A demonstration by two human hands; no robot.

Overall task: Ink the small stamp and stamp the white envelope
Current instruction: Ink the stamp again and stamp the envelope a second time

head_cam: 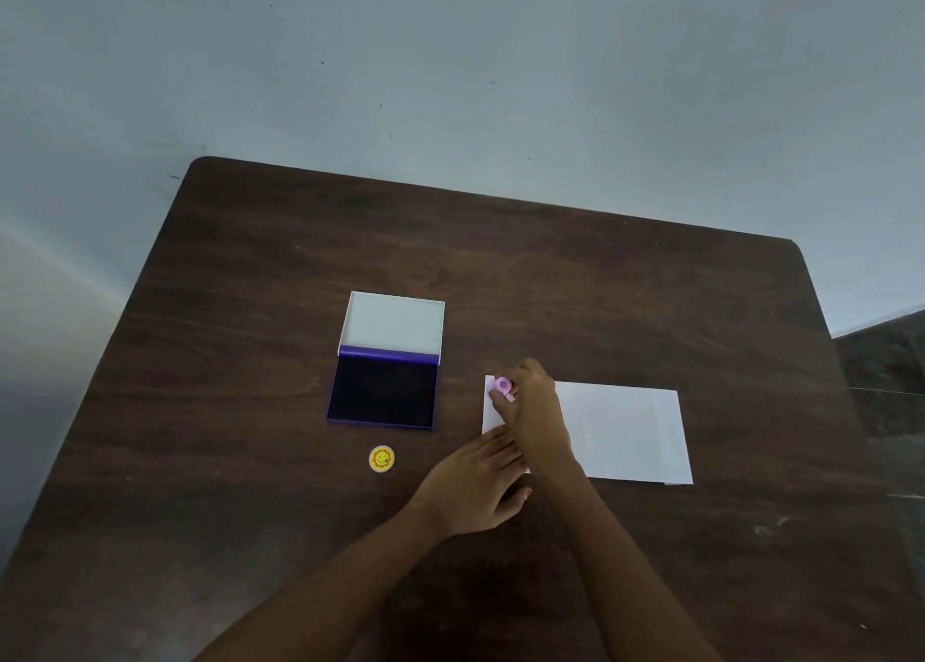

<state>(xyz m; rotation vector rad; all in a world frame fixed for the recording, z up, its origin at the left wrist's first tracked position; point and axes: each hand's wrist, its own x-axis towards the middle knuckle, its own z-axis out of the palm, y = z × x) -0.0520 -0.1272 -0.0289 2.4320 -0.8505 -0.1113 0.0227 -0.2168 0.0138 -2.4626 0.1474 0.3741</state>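
A white envelope (620,431) lies flat on the dark wooden table (550,271), right of centre. My right hand (535,411) grips a small pink stamp (502,387) and holds it down on the envelope's left end. My left hand (475,486) rests flat, fingers spread, on the envelope's near left corner. To the left sits the ink pad (384,393), open, its dark pad facing up and its white lid (393,322) folded back.
A small round yellow cap with a smiley face (382,459) lies on the table in front of the ink pad. A pale wall runs behind the table's far edge. Dark floor shows at the right.
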